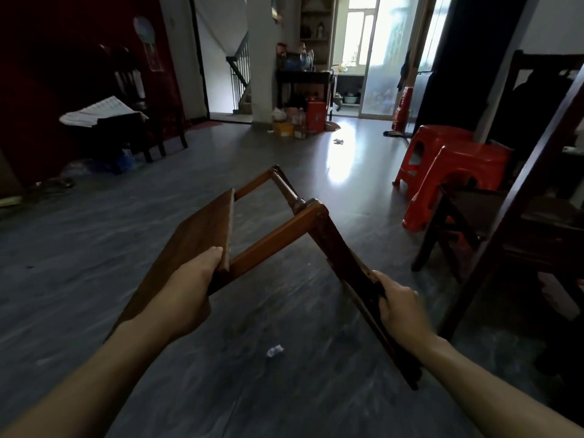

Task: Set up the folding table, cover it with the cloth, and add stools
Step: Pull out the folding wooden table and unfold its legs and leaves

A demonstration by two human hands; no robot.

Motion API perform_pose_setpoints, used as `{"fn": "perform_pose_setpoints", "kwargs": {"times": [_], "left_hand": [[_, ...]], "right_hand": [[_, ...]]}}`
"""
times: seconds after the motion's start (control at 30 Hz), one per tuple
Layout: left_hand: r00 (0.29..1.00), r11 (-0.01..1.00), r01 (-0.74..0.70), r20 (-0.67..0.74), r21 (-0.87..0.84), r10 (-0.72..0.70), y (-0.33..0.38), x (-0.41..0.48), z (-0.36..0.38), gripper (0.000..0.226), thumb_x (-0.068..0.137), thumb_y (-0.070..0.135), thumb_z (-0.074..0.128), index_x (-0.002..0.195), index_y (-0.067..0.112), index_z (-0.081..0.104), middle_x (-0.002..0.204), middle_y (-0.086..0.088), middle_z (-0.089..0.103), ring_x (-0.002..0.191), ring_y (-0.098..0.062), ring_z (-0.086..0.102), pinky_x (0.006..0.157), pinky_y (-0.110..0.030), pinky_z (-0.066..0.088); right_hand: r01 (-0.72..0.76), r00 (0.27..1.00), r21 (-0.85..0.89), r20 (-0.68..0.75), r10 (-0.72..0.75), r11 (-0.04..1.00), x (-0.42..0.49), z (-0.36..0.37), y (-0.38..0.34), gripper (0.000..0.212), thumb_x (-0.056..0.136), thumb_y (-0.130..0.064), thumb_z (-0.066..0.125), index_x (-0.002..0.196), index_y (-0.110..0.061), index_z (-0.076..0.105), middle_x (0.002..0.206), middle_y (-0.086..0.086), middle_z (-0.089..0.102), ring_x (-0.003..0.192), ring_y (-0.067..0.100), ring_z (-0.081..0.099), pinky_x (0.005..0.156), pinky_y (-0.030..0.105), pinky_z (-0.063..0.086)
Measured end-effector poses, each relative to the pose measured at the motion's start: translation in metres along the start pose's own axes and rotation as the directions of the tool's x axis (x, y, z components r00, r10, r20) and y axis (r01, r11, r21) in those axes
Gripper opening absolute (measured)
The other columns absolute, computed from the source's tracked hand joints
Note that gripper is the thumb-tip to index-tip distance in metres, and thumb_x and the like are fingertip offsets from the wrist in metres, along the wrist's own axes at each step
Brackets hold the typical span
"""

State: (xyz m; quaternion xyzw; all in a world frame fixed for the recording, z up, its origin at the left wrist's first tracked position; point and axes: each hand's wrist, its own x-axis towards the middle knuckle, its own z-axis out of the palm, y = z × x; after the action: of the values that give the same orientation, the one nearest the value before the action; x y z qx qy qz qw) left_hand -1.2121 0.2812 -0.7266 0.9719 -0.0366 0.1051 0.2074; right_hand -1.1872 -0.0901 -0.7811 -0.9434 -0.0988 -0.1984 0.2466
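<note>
Folding desk [275,238] held in air over floor [284,390], half unfolded, hinge end away from person. Left grip [189,289] clamped on near edge of flat top panel [196,235]. Right grip [399,306] clamped round dark leg frame [341,245]. Solid wood: likely stiff, fairly heavy, and hinges may pinch. Best hold is outer edges, clear of joints. Red stools [467,172] stand right. Striped cloth [98,112] lies far left.

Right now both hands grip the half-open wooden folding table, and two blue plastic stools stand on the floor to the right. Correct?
One thing is off: the stools are red, not blue. The head view shows the left hand and the right hand gripping the half-open wooden folding table, and two red plastic stools standing on the floor to the right.
</note>
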Motion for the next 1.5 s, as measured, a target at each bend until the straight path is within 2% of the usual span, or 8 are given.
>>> {"fn": "perform_pose_setpoints", "kwargs": {"times": [0.07, 0.3, 0.4, 0.47, 0.6, 0.7, 0.9, 1.5], "left_hand": [[0.999, 0.999, -0.041, -0.015, -0.025, 0.041, 0.011, 0.004, 0.003, 0.087, 0.084, -0.003, 0.066, 0.154, 0.025, 0.023, 0.158, 0.000, 0.030, 0.144, -0.015, 0.029, 0.113, -0.025, 0.017], [0.995, 0.992, -0.098, 0.016, -0.079, 0.099, 0.049, 0.035, 0.025, 0.086, 0.085, 0.001, 0.068, 0.154, 0.023, 0.022, 0.158, -0.001, 0.028, 0.145, -0.017, 0.028, 0.119, -0.035, 0.023], [0.981, 0.958, -0.159, 0.074, -0.241, 0.181, 0.067, 0.045, 0.042, 0.050, 0.094, -0.007, 0.047, 0.141, 0.007, 0.039, 0.144, -0.021, 0.045, 0.133, -0.039, 0.043, 0.110, -0.055, 0.036], [0.975, 0.934, -0.182, 0.071, -0.306, 0.213, 0.078, 0.048, 0.053, 0.038, 0.096, -0.004, 0.042, 0.133, 0.005, 0.042, 0.138, -0.027, 0.048, 0.128, -0.046, 0.045, 0.105, -0.061, 0.038], [0.984, 0.957, -0.159, 0.038, -0.242, 0.173, 0.086, 0.054, 0.080, 0.079, 0.085, 0.028, 0.071, 0.150, 0.028, 0.026, 0.152, -0.002, 0.039, 0.139, -0.025, 0.039, 0.114, -0.048, 0.035], [0.986, 0.944, -0.153, 0.013, -0.291, 0.164, 0.095, 0.057, 0.096, 0.081, 0.085, 0.019, 0.070, 0.151, 0.028, 0.024, 0.151, -0.004, 0.041, 0.138, -0.026, 0.041, 0.113, -0.048, 0.035], [0.966, 0.908, -0.258, -0.061, -0.330, 0.252, 0.120, 0.058, 0.118, 0.080, 0.082, 0.005, 0.070, 0.149, 0.025, 0.031, 0.146, -0.004, 0.047, 0.134, -0.022, 0.046, 0.113, -0.036, 0.034], [0.979, 0.971, -0.198, 0.014, -0.137, 0.201, 0.174, 0.043, 0.138, 0.090, 0.083, -0.004, 0.064, 0.154, 0.026, 0.018, 0.138, -0.011, 0.055, 0.119, -0.029, 0.059, 0.100, -0.046, 0.049]], "right_hand": [[0.009, 1.000, 0.060, -0.011, -0.009, 0.998, -0.003, -0.003, 0.003, 0.041, 0.086, 0.005, 0.061, 0.121, -0.015, 0.064, 0.085, -0.004, 0.070, 0.073, 0.011, 0.066, 0.066, -0.011, 0.029], [-0.065, 0.995, 0.123, -0.065, 0.074, 0.990, -0.002, -0.007, 0.019, 0.038, 0.090, -0.002, 0.055, 0.123, -0.021, 0.060, 0.082, -0.016, 0.060, 0.073, 0.000, 0.057, 0.063, -0.002, 0.038], [-0.107, 0.991, 0.151, -0.057, 0.117, 0.983, -0.004, -0.009, 0.022, 0.035, 0.093, -0.005, 0.054, 0.123, -0.023, 0.059, 0.089, -0.016, 0.063, 0.079, -0.001, 0.061, 0.066, -0.001, 0.042], [-0.138, 0.988, 0.163, -0.049, 0.148, 0.977, -0.004, -0.009, 0.024, 0.034, 0.095, -0.005, 0.053, 0.123, -0.022, 0.058, 0.095, -0.009, 0.068, 0.087, 0.006, 0.067, 0.074, 0.012, 0.054], [-0.175, 0.981, 0.185, -0.054, 0.188, 0.967, -0.008, -0.004, 0.021, 0.032, 0.096, -0.002, 0.050, 0.124, -0.015, 0.060, 0.098, 0.000, 0.069, 0.092, 0.015, 0.067, 0.081, 0.029, 0.058], [-0.189, 0.975, 0.247, -0.068, 0.211, 0.950, -0.012, -0.001, 0.019, 0.024, 0.098, -0.008, 0.053, 0.119, -0.017, 0.062, 0.095, -0.002, 0.069, 0.090, 0.013, 0.068, 0.077, 0.023, 0.058], [-0.229, 0.965, 0.330, -0.049, 0.259, 0.916, -0.024, -0.001, 0.027, 0.028, 0.096, -0.003, 0.057, 0.120, -0.018, 0.062, 0.101, -0.002, 0.069, 0.095, 0.013, 0.068, 0.082, 0.034, 0.059], [-0.243, 0.963, 0.395, -0.014, 0.271, 0.886, -0.041, 0.003, 0.069, 0.033, 0.091, -0.007, 0.067, 0.120, -0.021, 0.062, 0.105, -0.011, 0.069, 0.104, 0.006, 0.067, 0.085, 0.020, 0.057]]}}
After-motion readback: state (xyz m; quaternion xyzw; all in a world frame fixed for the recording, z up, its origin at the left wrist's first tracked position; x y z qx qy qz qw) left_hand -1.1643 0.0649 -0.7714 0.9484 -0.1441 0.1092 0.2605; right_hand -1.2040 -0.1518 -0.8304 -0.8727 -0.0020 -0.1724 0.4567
